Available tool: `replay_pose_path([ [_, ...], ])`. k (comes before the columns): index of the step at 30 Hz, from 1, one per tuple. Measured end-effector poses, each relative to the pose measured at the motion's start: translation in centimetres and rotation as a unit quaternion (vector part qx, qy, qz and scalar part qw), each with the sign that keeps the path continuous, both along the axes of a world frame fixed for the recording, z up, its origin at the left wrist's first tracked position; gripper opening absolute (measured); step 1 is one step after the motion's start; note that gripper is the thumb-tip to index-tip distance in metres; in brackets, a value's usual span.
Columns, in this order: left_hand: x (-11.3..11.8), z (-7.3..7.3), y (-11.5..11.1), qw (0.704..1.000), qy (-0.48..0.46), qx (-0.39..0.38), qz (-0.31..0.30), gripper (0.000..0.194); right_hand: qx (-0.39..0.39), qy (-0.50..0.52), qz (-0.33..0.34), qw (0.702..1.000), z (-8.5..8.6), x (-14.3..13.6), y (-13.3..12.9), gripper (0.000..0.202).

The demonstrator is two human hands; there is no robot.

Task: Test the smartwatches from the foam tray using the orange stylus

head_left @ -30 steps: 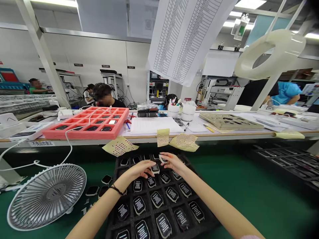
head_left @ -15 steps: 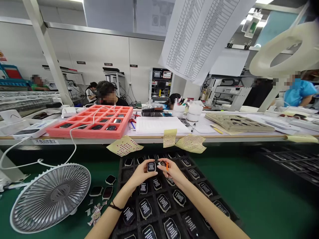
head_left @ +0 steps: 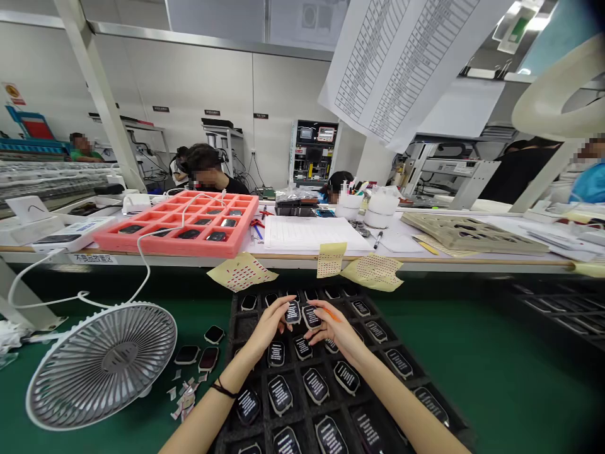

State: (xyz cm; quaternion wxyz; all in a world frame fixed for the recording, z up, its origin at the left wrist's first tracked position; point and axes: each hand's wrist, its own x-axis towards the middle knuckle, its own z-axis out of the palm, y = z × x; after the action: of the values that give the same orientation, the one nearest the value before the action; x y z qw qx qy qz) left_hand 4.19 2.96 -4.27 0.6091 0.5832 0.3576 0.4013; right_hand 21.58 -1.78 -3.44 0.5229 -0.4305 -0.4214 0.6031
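My left hand [head_left: 270, 323] is closed on a smartwatch case [head_left: 292, 312] without a strap, its lit screen showing lines of white text. Close beside it, my right hand [head_left: 338, 331] grips a second smartwatch case [head_left: 311, 317] between thumb and fingers, screen facing me. A thin orange item [head_left: 331, 313] lies along the right fingers; its kind is unclear. Both hands are above a black foam tray [head_left: 246, 325] whose compartments hold many more watch cases [head_left: 280, 395], most with text on their screens. My forearms cover part of the tray.
Left of the tray lie several loose watch cases [head_left: 187, 355], paper scraps [head_left: 187, 397] and a grey fan [head_left: 108, 366] on the green mat [head_left: 496, 372]. On the shelf ahead are a pink foam tray [head_left: 208, 247], papers [head_left: 302, 233] and a beige tray [head_left: 472, 236]. Co-workers sit beyond.
The watch case in my right hand has turned so its lit screen faces me, and it shows more fully. My left hand still holds its watch case. The whole view has shifted slightly.
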Motion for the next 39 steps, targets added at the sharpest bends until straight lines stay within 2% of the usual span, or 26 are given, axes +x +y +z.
replay_pose_path([
  [8, 0.2, -0.1, -0.1, 1.000, 0.018, 0.017, 0.001, 0.044, 0.026, -0.002, -0.002, 1.000, -0.7, -0.1, 0.1, 0.046],
  [14, 0.1, -0.1, -0.1, 0.999, 0.019, 0.027, -0.009, 0.042, 0.023, -0.011, 0.002, 1.000, -0.1, -0.2, -0.3, 0.041],
  [16, 0.1, -0.1, -0.2, 0.999, 0.018, 0.031, -0.010, 0.042, 0.031, -0.014, 0.007, 0.999, -0.1, -0.2, -0.4, 0.046],
  [19, 0.1, 0.0, -0.2, 1.000, 0.017, 0.022, -0.005, 0.042, 0.055, -0.022, 0.019, 0.998, -0.5, -0.2, -0.2, 0.056],
  [27, 0.1, -0.2, 0.0, 1.000, 0.007, 0.026, -0.014, 0.047, 0.084, -0.053, 0.015, 0.995, -2.0, -0.1, 0.6, 0.055],
  [34, 0.2, -0.4, -0.1, 0.999, -0.010, 0.041, -0.035, 0.055, 0.065, -0.012, 0.007, 0.998, -1.0, -0.2, 0.0, 0.045],
  [39, 0.2, -0.2, -0.3, 0.997, -0.007, 0.062, -0.039, 0.055, 0.058, -0.001, 0.007, 0.998, -0.7, -0.1, -0.3, 0.048],
])
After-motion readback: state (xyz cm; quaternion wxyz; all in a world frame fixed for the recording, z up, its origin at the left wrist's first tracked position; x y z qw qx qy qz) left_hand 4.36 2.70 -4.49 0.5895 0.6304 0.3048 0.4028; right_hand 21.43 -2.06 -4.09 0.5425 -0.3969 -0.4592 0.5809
